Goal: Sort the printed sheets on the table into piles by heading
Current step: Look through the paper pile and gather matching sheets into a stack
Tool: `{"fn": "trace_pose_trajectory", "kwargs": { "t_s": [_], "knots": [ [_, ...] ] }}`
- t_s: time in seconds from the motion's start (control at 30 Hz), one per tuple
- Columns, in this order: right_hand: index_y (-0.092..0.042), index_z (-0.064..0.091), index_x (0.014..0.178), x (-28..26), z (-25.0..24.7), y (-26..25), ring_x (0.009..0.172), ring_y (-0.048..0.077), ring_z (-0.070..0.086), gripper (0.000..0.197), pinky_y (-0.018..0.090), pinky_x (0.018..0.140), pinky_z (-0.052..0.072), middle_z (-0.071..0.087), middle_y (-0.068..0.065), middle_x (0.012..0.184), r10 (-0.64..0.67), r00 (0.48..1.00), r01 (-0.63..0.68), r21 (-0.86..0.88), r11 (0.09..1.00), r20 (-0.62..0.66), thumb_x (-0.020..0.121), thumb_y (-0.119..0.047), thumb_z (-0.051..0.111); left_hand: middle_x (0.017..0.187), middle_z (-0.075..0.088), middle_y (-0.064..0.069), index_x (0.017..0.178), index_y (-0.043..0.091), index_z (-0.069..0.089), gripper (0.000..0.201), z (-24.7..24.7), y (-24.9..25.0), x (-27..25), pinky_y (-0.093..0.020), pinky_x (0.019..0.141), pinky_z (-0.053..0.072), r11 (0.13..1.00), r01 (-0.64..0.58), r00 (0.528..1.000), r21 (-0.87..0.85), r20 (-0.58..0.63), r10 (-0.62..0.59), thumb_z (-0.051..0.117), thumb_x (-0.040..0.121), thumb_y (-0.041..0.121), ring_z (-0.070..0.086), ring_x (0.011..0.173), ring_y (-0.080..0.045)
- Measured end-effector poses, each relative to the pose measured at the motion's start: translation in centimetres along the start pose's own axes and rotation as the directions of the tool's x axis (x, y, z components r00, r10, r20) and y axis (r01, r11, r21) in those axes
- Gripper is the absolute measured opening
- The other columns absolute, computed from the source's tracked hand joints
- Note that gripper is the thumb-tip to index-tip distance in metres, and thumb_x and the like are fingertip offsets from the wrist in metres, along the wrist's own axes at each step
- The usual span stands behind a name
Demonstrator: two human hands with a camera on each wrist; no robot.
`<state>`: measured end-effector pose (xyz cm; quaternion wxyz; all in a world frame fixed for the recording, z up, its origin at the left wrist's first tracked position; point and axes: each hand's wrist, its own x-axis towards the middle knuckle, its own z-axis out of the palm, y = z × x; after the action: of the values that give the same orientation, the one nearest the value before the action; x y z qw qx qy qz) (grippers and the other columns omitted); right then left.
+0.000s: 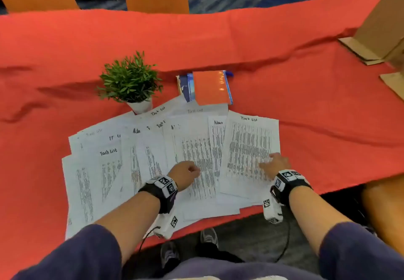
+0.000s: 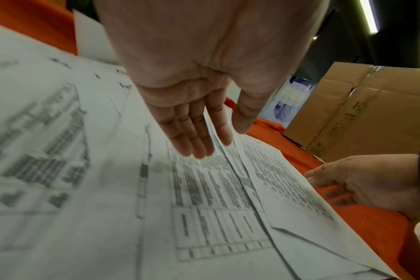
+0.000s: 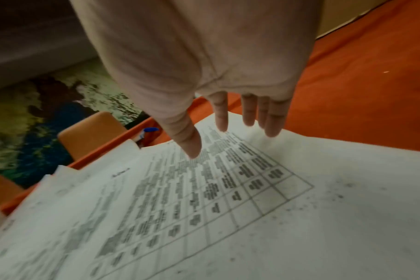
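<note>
on the near edge of the desk (image 1: 284, 39), under the red cloth (image 1: 65, 46): printed sheets (image 1: 196, 148) fanned out overlapping, handwritten headings left peeking at the tops, likely so each can be read before sorting. no piles formed yet.

left hand (image 2: 194, 106) hovering flat over a middle sheet, fingers (image 2: 192, 138) straight and together, gripping nothing; probably ready to pin the spread while one sheet slides out.

right hand (image 3: 218, 91) spread over the rightmost "task list" sheet (image 1: 251, 148), fingers straight, tips at or just above the paper near its right edge, nothing grasped; seemingly about to drag that sheet clear toward bare cloth.

behind the sheets: a potted plant (image 1: 131, 81), a stack of notebooks (image 1: 209, 87), cardboard boxes (image 1: 384, 24) well off to the right.
</note>
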<state>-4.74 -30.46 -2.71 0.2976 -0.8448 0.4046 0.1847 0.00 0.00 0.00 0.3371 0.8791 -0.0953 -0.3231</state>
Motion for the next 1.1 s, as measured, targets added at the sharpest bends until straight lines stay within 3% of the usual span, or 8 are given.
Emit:
{"fn": "trace_pose_trajectory", "kwargs": {
  "t_s": [0.17,0.27,0.5,0.6,0.7,0.87,1.0,1.1],
  "knots": [
    [-0.005,0.029,0.14,1.0,-0.7,0.8,0.133,0.038,0.034,0.086,0.045,0.105,0.038,0.032,0.021,0.144,0.148,0.986,-0.152,-0.055,0.987,-0.073,0.075,-0.032,0.079,0.125,0.058,-0.004,0.119,0.012,0.058,0.03,3.2,2.0,1.8,-0.024,0.081,0.042,0.99,0.067,0.998,-0.125,-0.008,-0.068,0.057,0.092,0.026,0.056,0.098,-0.016],
    [-0.001,0.035,0.135,1.7,-0.5,1.5,0.129,0.039,0.042,0.086,0.046,0.104,0.042,0.041,0.02,0.139,0.146,0.989,-0.147,-0.077,0.986,-0.022,0.069,-0.028,0.083,0.134,0.052,-0.005,0.131,0.011,0.049,0.043,4.3,2.8,2.5,-0.023,0.086,0.038,0.977,0.107,0.992,-0.182,-0.044,-0.116,0.058,0.092,0.026,0.053,0.115,-0.02],
    [-0.008,0.059,0.098,1.9,-2.0,3.7,0.1,0.032,0.061,0.013,0.038,0.083,0.049,0.061,0.013,0.1,-0.045,0.998,0.045,0.001,0.999,-0.054,0.087,-0.003,0.055,0.109,0.057,-0.007,0.131,0.007,0.044,0.045,5.5,4.1,3.9,-0.026,0.073,0.045,0.931,0.201,0.971,-0.304,-0.065,-0.23,0.059,0.09,0.017,0.058,0.092,-0.023],
    [-0.013,0.055,0.081,1.2,-3.4,5.2,0.077,0.025,0.056,0.011,0.032,0.067,0.048,0.057,0.005,0.081,-0.071,0.995,0.076,0.076,0.994,-0.072,0.087,-0.005,0.059,0.094,0.054,-0.003,0.13,0.006,0.044,0.043,5.8,4.4,4.6,-0.024,0.062,0.044,0.931,0.226,0.965,-0.287,-0.065,-0.255,0.058,0.09,0.015,0.053,0.081,-0.018],
    [-0.01,0.057,0.088,0.5,-4.8,6.8,0.073,0.022,0.054,0.008,0.029,0.06,0.042,0.061,0.008,0.085,-0.072,0.993,0.089,0.183,0.979,-0.096,0.087,-0.002,0.058,0.084,0.055,-0.004,0.13,0.005,0.046,0.043,5.8,4.8,5.1,-0.024,0.057,0.044,0.93,0.254,0.954,-0.266,-0.091,-0.286,0.058,0.09,0.015,0.053,0.072,-0.018],
    [-0.013,0.059,0.121,0.2,-6.0,9.8,0.103,0.029,0.062,0.037,0.047,0.095,0.049,0.064,0.007,0.109,-0.006,0.996,0.043,0.434,0.9,-0.086,0.087,0.002,0.058,0.1,0.062,-0.01,0.117,0.007,0.054,0.034,5.8,5.6,5.8,-0.025,0.068,0.045,0.943,0.234,0.963,-0.238,-0.077,-0.258,0.063,0.089,0.024,0.062,0.088,-0.024],
    [-0.012,0.058,0.127,0.8,-6.1,12.1,0.111,0.034,0.06,0.048,0.054,0.099,0.045,0.065,0.011,0.119,0.062,0.996,-0.008,0.664,0.747,-0.058,0.084,0.009,0.053,0.071,0.048,0.003,0.074,0.019,0.046,0.023,6.1,6.0,6.1,-0.022,0.052,0.038,0.96,0.181,0.969,-0.211,-0.129,-0.211,0.063,0.089,0.024,0.049,0.065,-0.014],
    [-0.012,0.059,0.127,1.1,-6.2,12.3,0.107,0.035,0.063,0.039,0.054,0.096,0.048,0.066,0.014,0.12,0.081,0.996,-0.033,0.791,0.611,-0.021,0.09,-0.001,0.054,0.068,0.039,0.003,0.076,0.016,0.038,0.022,5.5,6.1,5.4,-0.021,0.045,0.032,0.965,0.142,0.95,-0.222,-0.242,-0.195,0.051,0.094,0.013,0.038,0.056,-0.011]
  ]
}}
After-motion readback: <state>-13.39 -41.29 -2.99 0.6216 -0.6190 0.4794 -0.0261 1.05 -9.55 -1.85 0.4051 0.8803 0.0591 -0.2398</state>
